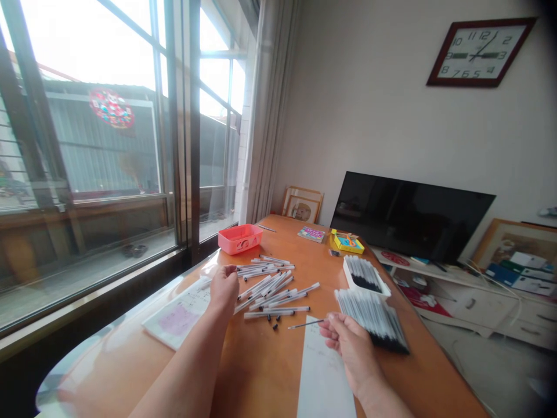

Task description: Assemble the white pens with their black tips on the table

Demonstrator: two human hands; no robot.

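1. Table (256,371): fills the lower frame, near edge cut off.
2. Pens (277,283): heaped at centre, most slanting up to the right, the left hand nearer.
3. Right hand (343,337): right of bottom centre, thumb and fingers pinching the refill.
4. Left hand (224,285): fingertips drawn together at the heap's left edge; can't tell whether they grip anything.
5. Refill (304,324): juts left from the fingers, nearly level, below the pens; right end hidden.

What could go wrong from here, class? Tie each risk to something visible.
The loose black caps might roll away among the scattered pens. The thin refill, pinched near one end by the right hand, could slip onto the white paper strip. That hand, close beside the stacked pens, might nudge them out of line.
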